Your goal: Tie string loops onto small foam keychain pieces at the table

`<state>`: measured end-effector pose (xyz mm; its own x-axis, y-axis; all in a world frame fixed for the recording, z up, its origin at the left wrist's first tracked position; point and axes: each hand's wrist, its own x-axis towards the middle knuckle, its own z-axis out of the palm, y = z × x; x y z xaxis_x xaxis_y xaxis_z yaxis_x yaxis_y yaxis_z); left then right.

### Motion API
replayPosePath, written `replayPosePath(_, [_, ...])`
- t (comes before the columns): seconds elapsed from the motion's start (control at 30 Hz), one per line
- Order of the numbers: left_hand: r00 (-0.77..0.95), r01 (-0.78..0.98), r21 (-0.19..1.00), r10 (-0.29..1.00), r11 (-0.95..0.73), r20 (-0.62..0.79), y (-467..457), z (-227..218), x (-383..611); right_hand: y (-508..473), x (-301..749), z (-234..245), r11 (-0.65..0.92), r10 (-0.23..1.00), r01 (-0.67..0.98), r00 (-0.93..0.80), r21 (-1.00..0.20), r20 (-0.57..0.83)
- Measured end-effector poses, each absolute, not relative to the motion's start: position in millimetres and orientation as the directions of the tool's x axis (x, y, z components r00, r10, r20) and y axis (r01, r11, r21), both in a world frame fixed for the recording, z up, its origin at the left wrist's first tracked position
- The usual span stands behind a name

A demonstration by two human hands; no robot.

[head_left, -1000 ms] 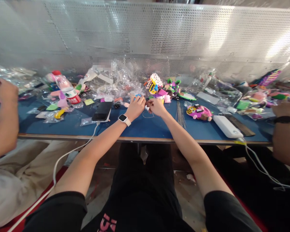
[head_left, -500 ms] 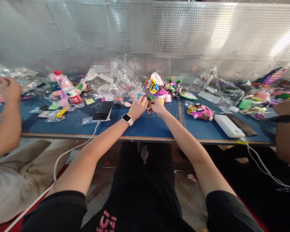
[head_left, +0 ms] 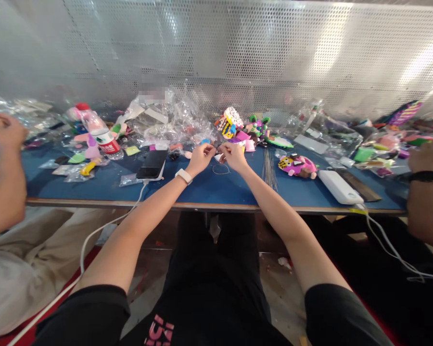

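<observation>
Wire loop: thin, hangs from the fingertips just above the blue worktop; long axis roughly left to right (too fine to tell more).
Left hand: grip pinched on the wire's left end; watch on wrist.
Right hand: grip pinched on the right end, fingertips nearly meeting the left's.
Phone: left of the hands.
Pink toy: to the right.
Power bank: beyond the toy, near the worktop's front edge.

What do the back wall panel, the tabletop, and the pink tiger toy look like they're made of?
Back wall panel: likely sheet metal, dull silver, punched with even rows of small holes. Tabletop: matte blue surface, maybe laminate or a mat, with a pale wood-like front edge. Pink tiger toy: looks like soft foam or clay, flat bright colours without shine.
</observation>
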<state>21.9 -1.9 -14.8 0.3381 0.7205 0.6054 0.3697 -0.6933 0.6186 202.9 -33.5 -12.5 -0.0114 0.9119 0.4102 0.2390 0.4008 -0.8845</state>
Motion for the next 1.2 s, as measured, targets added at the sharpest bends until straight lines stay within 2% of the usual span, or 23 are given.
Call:
replayPosePath(0.07, [0.351,0.250,0.707,0.742,-0.662,0.571,2,-17,22,-34,201,-13,0.423,0.902,0.223,-0.010,-0.878,0.432])
replayPosePath(0.13, [0.369,0.197,0.727,0.737,-0.658,0.567,3,-17,23,-35,200,-12,0.438,0.894,0.204,-0.001,-0.875,0.448])
replayPosePath(0.3, [0.332,0.261,0.673,0.719,-0.692,0.611,0,-15,23,-35,199,-12,0.433,0.898,0.135,0.013,-0.891,0.439])
replayPosePath(0.43, [0.321,0.340,0.583,0.674,-0.738,0.666,-5,-11,21,-34,202,-13,0.467,0.879,0.203,-0.002,-0.861,0.477])
replayPosePath(0.6, [0.376,0.467,0.399,0.586,-0.789,0.718,-13,-5,20,-39,207,-9,0.534,0.818,0.418,-0.034,-0.735,0.575])
replayPosePath(0.8, [0.438,0.581,0.264,0.569,-0.770,0.696,-18,-3,20,-50,208,1,0.597,0.704,0.656,-0.155,-0.461,0.693])
replayPosePath(0.87, [0.472,0.596,0.207,0.547,-0.776,0.691,-20,-2,18,-51,208,3,0.595,0.698,0.685,-0.182,-0.421,0.692])
replayPosePath(0.93, [0.511,0.590,0.160,0.519,-0.792,0.685,-21,-1,17,-50,208,2,0.578,0.726,0.674,-0.168,-0.460,0.667])
replayPosePath(1.0, [0.539,0.573,0.137,0.498,-0.808,0.680,-23,0,17,-48,209,0,0.546,0.781,0.624,-0.139,-0.559,0.608])
replayPosePath(1.1, [0.526,0.568,0.150,0.497,-0.809,0.690,-25,2,18,-43,210,-2,0.489,0.850,0.509,-0.096,-0.709,0.518])
replayPosePath(1.2, [0.473,0.589,0.189,0.525,-0.786,0.708,-26,3,20,-43,210,-1,0.482,0.852,0.413,-0.016,-0.773,0.523])
